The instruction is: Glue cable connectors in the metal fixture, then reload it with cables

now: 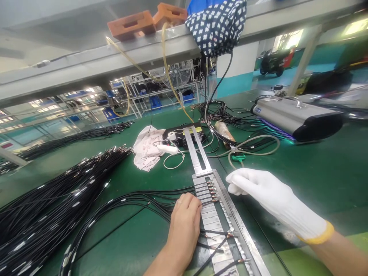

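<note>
My bare left hand (185, 222) rests on the left edge of a long metal jig (218, 224), fingers curled over black cables (149, 199) whose brass-tipped ends lie in the jig's slots (212, 190). What it grips under the fingers is hidden. My right hand (270, 199), in a white glove with a yellow cuff, hovers just right of the jig, fingers bent together near the row of cable tips, with nothing visible in them. More cable ends (227, 249) lie across the jig's near part.
Big bundles of black cables (51, 199) cover the green table at left. Behind the jig lie a white cloth (146, 147), a black box (184, 136), coiled cables (227, 115) and a grey lamp unit (296, 119). A shelf overhead carries orange blocks (132, 23).
</note>
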`<state>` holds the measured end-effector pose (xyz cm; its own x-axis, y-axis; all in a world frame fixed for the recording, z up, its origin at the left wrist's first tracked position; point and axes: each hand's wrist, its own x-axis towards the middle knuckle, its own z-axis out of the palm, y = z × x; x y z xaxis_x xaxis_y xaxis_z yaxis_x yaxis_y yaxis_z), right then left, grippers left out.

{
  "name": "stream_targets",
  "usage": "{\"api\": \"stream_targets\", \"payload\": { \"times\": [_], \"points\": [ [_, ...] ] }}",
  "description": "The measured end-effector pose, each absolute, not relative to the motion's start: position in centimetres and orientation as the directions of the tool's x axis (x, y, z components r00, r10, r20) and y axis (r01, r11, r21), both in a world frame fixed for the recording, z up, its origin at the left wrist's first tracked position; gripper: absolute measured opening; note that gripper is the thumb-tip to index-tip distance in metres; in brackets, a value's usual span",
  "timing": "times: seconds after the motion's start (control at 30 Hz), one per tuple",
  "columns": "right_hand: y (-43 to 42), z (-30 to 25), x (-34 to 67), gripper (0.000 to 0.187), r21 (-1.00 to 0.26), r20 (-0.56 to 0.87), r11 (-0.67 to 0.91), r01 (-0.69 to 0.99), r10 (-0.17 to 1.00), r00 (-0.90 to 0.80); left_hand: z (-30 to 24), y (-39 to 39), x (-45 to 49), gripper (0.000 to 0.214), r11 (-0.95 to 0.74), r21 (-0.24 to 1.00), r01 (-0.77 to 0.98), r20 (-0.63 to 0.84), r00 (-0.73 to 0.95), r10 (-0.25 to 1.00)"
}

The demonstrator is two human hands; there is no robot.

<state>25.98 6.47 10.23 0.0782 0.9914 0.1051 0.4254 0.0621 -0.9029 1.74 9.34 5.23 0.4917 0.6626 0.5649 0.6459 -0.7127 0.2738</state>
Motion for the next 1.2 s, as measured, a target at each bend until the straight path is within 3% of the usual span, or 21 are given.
{"api": "stream_targets", "payload": {
  "times": [0.2, 0.47, 0.77, 0.93, 1.0, 1.07, 1.2],
  "points": [
    [6.0, 11.1, 25.8, 0.052, -0.878, 0.076, 0.018, 0.479, 0.992, 0.103, 5.1, 10.0, 1.2, 0.018, -0.768, 0.169, 0.618, 0.568, 0.576, 0.588],
    [5.9, 10.8, 25.7, 0.045, -0.869, 0.128, 0.074, 0.489, 0.989, 0.079, 5.1, 10.3, 1.3, 0.017, -0.761, 0.155, 0.630, 0.561, 0.578, 0.593],
    [5.9, 10.7, 25.2, 0.050, -0.833, 0.122, 0.052, 0.551, 0.988, 0.092, 5.3, 10.2, 2.1, 0.019, -0.707, 0.381, 0.596, 0.521, 0.493, 0.697],
    [5.4, 11.2, 24.2, 0.050, -0.729, 0.076, 0.010, 0.685, 0.995, 0.065, 5.3, 10.3, 2.1, 0.017, -0.618, 0.531, 0.580, 0.431, 0.443, 0.786],
    [5.3, 10.6, 23.8, 0.045, -0.676, 0.130, 0.080, 0.733, 0.991, 0.012, 5.5, 10.2, 2.2, 0.016, -0.587, 0.566, 0.579, 0.399, 0.430, 0.810],
    [5.5, 9.2, 23.5, 0.039, -0.599, 0.280, 0.242, 0.763, 0.956, -0.084, 5.7, 10.1, 2.2, 0.015, -0.564, 0.584, 0.584, 0.374, 0.423, 0.825],
    [5.8, 5.9, 22.9, 0.037, -0.274, 0.633, 0.555, 0.786, 0.719, -0.287, 5.5, 9.8, 2.3, 0.016, -0.551, 0.604, 0.575, 0.367, 0.413, 0.833]
  ]
}}
